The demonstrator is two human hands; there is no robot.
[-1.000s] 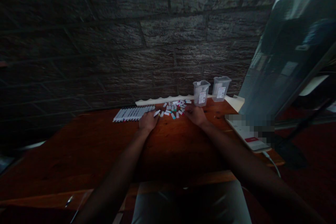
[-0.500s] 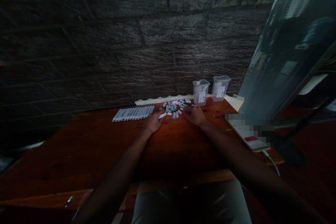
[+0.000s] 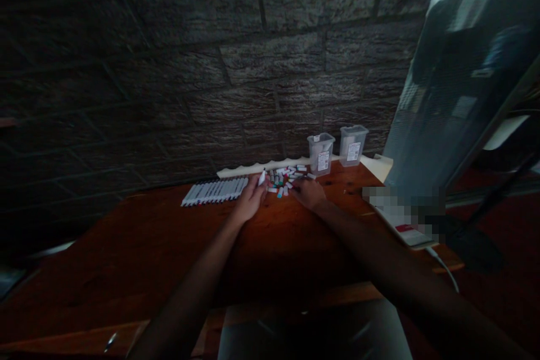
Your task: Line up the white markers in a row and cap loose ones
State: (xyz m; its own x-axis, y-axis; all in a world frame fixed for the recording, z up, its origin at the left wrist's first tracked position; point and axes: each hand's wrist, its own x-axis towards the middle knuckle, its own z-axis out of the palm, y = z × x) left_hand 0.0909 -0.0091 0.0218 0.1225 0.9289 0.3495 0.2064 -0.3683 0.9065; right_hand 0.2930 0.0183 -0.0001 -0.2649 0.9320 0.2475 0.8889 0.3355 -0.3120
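My left hand point(image 3: 250, 200) is closed around a white marker point(image 3: 262, 177) whose dark tip points upward. To its right lies a loose heap of marker caps point(image 3: 280, 177), white with coloured ends. My right hand point(image 3: 310, 193) rests at the right side of this heap, its fingers curled down among the caps. Whatever its fingertips pinch is hidden in the dim light. Left of my left hand, a row of white markers point(image 3: 216, 190) lies side by side on the wooden table point(image 3: 169, 247).
Two clear plastic containers point(image 3: 321, 154) with labels stand behind the caps, near the stone wall point(image 3: 236, 67). A pale wavy-edged strip point(image 3: 261, 166) runs along the table's back. At the right edge lies a partly blurred flat device point(image 3: 411, 230) with a white cable point(image 3: 442, 265).
My left hand has turned the marker from lying nearly flat to standing more upright. My right hand has shifted slightly but stays at the caps. The view has tilted a little.
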